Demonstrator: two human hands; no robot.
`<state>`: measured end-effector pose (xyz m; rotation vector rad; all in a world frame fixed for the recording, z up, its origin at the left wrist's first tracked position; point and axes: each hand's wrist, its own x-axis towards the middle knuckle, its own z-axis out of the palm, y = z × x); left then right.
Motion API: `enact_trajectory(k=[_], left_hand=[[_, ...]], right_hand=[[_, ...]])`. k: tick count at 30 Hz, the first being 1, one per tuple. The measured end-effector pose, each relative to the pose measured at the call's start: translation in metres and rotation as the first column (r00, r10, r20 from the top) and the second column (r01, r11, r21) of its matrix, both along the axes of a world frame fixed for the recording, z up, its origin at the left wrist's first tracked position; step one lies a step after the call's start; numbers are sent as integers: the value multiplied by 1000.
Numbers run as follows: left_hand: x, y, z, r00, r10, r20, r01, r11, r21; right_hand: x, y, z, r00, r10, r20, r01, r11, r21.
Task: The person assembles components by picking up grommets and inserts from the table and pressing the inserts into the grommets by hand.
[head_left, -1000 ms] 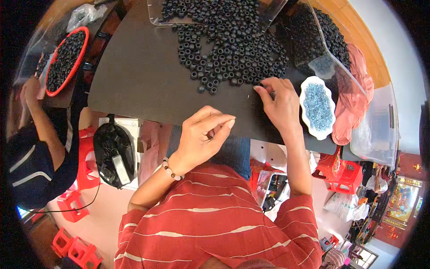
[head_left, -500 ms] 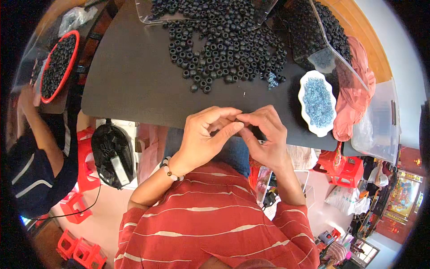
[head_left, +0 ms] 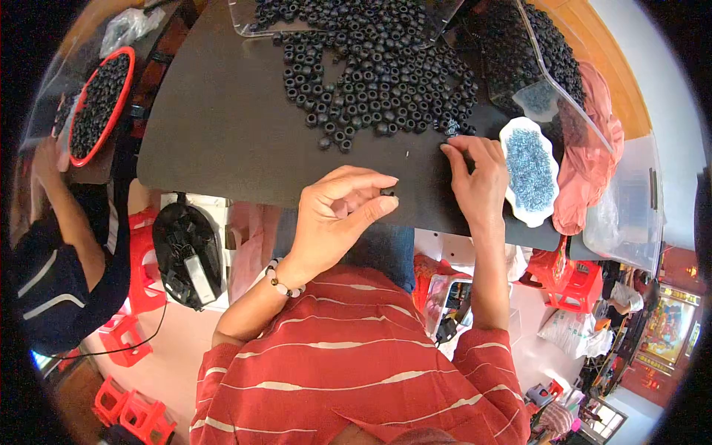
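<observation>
My left hand (head_left: pixel 337 208) is above the table's near edge, pinching a black bead (head_left: pixel 388 193) between thumb and forefinger. Only part of that bead shows between the fingertips. My right hand (head_left: pixel 478 174) reaches forward over the table, thumb and forefinger drawn together just in front of a small cluster of pale blue, coil-like pieces (head_left: pixel 452 127). Whatever its fingertips may hold is too small to make out. Beyond both hands spreads a heap of black beads with wide holes (head_left: pixel 386 89). Right beside my right hand stands a white scalloped dish (head_left: pixel 532 219) filled with similar tiny blue pieces.
A clear plastic bin (head_left: pixel 552 81) with more black beads stands at the right, against pink cloth (head_left: pixel 589 141). One tiny pale piece (head_left: pixel 407 154) lies on the dark table (head_left: pixel 222 111). At left, another person's arm (head_left: pixel 78 230) is near a red-rimmed basket of beads (head_left: pixel 132 81).
My hands were together at the table's near edge. The right one has moved away, forward and right, to the small blue cluster; the left stays nearly in place, its bead now visible.
</observation>
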<state>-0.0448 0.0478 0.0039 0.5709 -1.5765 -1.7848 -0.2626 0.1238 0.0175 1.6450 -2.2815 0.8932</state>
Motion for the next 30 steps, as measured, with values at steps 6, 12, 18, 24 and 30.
enact_trajectory(k=[6,12,18,24,30], left_hand=[[0,8,3,989,55,-137,-40,993,109],[1,10,-5,980,64,-187,-78,995,-69],[5,13,-5,978,10,-207,26,985,172],[7,13,0,987,-23,-162,74,946,316],[8,12,-1,969,-77,-236,194,828,526]], right_hand=[[-2,-3,-9,999,9,-38,-8,1000,14],[7,3,-3,981,9,193,-10,1000,3],[23,14,9,676,59,734,-49,998,-35],[26,15,9,552,111,826,-73,994,-85],[31,20,12,363,211,908,-138,975,-172]])
